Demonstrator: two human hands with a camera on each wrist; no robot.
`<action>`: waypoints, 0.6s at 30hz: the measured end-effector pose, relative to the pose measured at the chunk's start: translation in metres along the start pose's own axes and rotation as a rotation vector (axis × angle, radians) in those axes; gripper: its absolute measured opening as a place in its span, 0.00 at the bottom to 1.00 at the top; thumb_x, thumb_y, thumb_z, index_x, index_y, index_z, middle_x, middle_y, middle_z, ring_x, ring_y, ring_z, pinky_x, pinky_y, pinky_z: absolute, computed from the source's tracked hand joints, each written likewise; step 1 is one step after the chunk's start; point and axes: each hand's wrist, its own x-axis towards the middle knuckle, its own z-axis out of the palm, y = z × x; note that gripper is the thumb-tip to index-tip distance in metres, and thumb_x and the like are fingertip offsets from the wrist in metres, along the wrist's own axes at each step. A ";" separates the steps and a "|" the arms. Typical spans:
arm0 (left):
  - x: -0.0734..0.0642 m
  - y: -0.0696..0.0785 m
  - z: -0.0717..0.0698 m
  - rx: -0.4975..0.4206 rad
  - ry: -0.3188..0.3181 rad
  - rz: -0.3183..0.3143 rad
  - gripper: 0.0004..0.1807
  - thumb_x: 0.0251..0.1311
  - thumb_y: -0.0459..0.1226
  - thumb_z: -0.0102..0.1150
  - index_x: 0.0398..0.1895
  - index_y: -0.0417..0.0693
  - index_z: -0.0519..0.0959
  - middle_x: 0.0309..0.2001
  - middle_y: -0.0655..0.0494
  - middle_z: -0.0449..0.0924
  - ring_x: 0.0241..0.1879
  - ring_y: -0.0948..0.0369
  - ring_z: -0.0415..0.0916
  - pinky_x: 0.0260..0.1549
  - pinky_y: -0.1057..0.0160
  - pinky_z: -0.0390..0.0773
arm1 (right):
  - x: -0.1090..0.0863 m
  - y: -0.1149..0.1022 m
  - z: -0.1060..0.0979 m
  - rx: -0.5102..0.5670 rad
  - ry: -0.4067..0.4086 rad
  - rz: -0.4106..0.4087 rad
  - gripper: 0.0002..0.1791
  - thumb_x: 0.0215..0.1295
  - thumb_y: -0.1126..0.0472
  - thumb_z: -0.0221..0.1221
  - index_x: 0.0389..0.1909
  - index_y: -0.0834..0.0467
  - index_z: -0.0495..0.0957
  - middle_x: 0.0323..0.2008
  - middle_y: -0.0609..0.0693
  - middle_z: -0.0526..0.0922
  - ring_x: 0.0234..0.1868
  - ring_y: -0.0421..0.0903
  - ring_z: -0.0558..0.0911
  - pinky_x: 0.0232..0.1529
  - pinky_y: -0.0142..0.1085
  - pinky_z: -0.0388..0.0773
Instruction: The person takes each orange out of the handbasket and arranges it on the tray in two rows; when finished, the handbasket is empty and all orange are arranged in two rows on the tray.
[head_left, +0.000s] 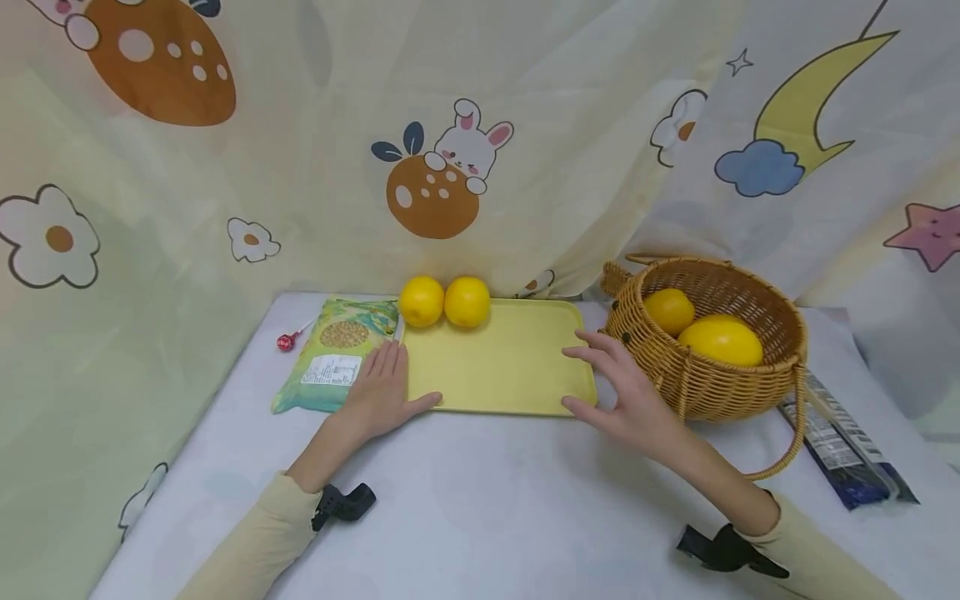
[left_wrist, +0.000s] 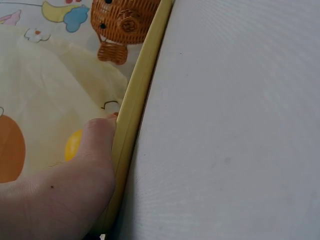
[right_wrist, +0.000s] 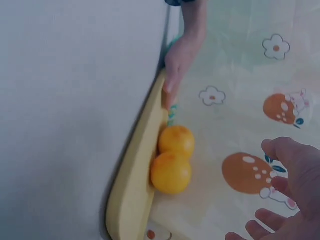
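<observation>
A yellow tray (head_left: 495,367) lies on the table with two round yellow-orange fruits (head_left: 422,302) side by side at its back left. My left hand (head_left: 384,387) rests at the tray's left end, its fingers straight and close together and its thumb over the front edge. In the left wrist view, that thumb (left_wrist: 97,140) lies along the tray's rim. My right hand (head_left: 626,396) hovers around the tray's right end with spread, slightly bent fingers and nothing in them. The right wrist view shows it (right_wrist: 297,195) apart from the fruits (right_wrist: 171,172).
On the right stands a wicker basket (head_left: 705,392) with two yellow fruits (head_left: 722,340) inside, its handle drooping onto the table. Dark packets (head_left: 847,450) lie beyond it. Left of the tray are a green-yellow bag (head_left: 333,367) and a red lollipop (head_left: 286,342). A printed curtain (head_left: 322,192) hangs behind.
</observation>
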 end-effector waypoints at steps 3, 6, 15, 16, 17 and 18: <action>0.000 0.001 0.000 0.000 0.000 -0.004 0.61 0.59 0.72 0.41 0.74 0.29 0.43 0.77 0.33 0.40 0.78 0.42 0.36 0.76 0.44 0.38 | -0.002 0.003 -0.014 0.000 0.035 -0.030 0.35 0.44 0.71 0.72 0.58 0.61 0.74 0.63 0.61 0.69 0.63 0.56 0.70 0.65 0.19 0.61; 0.000 0.000 -0.001 0.002 0.007 -0.004 0.61 0.59 0.71 0.42 0.74 0.29 0.43 0.76 0.33 0.41 0.78 0.42 0.37 0.76 0.44 0.39 | -0.003 0.005 -0.028 -0.002 0.052 -0.032 0.36 0.44 0.73 0.72 0.59 0.60 0.74 0.62 0.60 0.71 0.65 0.46 0.70 0.65 0.14 0.57; -0.001 0.000 -0.001 -0.004 0.010 0.001 0.61 0.58 0.72 0.42 0.74 0.29 0.43 0.76 0.33 0.42 0.78 0.42 0.37 0.76 0.44 0.39 | -0.006 0.021 -0.073 -0.065 0.061 -0.008 0.28 0.50 0.74 0.68 0.55 0.61 0.77 0.55 0.57 0.79 0.60 0.23 0.68 0.60 0.13 0.62; -0.001 0.000 -0.002 -0.006 0.010 0.002 0.61 0.58 0.71 0.42 0.74 0.29 0.43 0.76 0.33 0.42 0.77 0.42 0.37 0.76 0.44 0.39 | -0.005 0.024 -0.078 -0.071 0.064 0.005 0.26 0.50 0.74 0.68 0.54 0.60 0.78 0.54 0.55 0.79 0.59 0.22 0.68 0.59 0.12 0.63; -0.001 0.000 -0.002 -0.005 0.011 0.003 0.61 0.58 0.71 0.43 0.74 0.29 0.43 0.76 0.33 0.42 0.77 0.42 0.37 0.76 0.43 0.39 | -0.005 0.026 -0.084 -0.080 0.069 0.020 0.25 0.52 0.73 0.67 0.53 0.60 0.79 0.54 0.52 0.80 0.59 0.22 0.69 0.58 0.12 0.63; -0.001 0.000 -0.002 -0.004 0.012 0.004 0.61 0.58 0.71 0.43 0.74 0.29 0.44 0.76 0.32 0.42 0.77 0.42 0.38 0.76 0.43 0.39 | -0.004 0.029 -0.089 -0.090 0.071 0.042 0.23 0.53 0.73 0.67 0.52 0.59 0.79 0.54 0.47 0.80 0.58 0.21 0.68 0.57 0.11 0.62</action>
